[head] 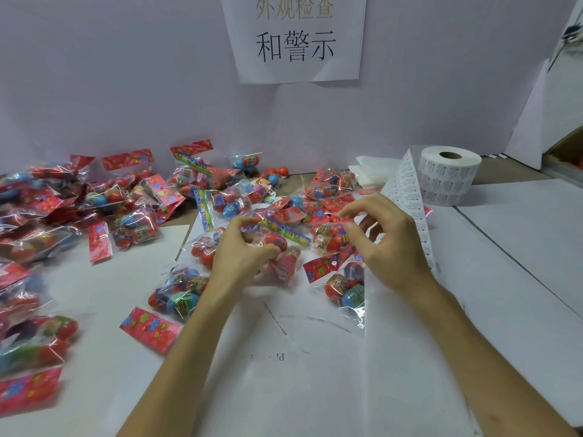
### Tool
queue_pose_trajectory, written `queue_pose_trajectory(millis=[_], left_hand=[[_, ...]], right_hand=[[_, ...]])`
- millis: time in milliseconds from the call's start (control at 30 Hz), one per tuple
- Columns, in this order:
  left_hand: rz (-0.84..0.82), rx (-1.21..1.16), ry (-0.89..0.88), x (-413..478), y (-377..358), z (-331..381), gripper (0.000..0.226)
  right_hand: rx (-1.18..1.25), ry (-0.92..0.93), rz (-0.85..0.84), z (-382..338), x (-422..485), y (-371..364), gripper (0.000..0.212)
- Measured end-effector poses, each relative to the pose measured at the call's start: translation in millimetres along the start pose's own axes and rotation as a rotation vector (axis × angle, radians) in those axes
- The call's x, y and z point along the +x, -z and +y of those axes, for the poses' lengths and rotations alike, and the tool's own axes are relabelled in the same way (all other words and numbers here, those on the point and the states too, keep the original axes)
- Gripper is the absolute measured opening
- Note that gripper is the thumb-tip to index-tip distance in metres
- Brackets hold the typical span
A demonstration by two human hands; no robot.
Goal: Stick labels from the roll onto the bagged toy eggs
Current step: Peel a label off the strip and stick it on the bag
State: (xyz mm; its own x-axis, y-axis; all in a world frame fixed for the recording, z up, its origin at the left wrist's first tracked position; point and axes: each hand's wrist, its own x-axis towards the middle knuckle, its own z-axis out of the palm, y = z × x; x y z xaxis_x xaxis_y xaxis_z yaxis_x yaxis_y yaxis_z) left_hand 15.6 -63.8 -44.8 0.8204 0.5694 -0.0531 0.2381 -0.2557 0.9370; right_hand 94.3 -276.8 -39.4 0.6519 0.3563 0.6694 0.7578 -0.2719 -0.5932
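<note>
Clutching a crinkly clear egg bag (pixel 285 263), left hand (pixel 243 250) curls; right hand (pixel 391 244) pinches papery label strip (pixel 407 190).

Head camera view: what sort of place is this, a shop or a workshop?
Most likely a packing or inspection bench in a small factory: heaps of bagged toy eggs across the table, a label roll ready beside them, and a printed Chinese sign on the wall.

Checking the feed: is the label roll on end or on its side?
On end: the label roll has its core hole facing up; a label strip trails toward the right hand.
</note>
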Motion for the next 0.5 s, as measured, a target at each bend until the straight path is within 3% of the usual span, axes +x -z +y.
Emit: queue_pose_trajectory(millis=[200,433,500], left_hand=[[-0.171,-0.307,0.150,0,9,8,0.060],[-0.059,-0.553,0.116,4,15,4,0.061],[-0.061,-0.653,0.117,5,16,5,0.048]], right_hand=[[0.004,-0.007,0.011,-1,0,1,0.025],[0.015,-0.056,0.053,-4,0,4,0.022],[0.017,-0.060,0.049,-5,0,4,0.022]])
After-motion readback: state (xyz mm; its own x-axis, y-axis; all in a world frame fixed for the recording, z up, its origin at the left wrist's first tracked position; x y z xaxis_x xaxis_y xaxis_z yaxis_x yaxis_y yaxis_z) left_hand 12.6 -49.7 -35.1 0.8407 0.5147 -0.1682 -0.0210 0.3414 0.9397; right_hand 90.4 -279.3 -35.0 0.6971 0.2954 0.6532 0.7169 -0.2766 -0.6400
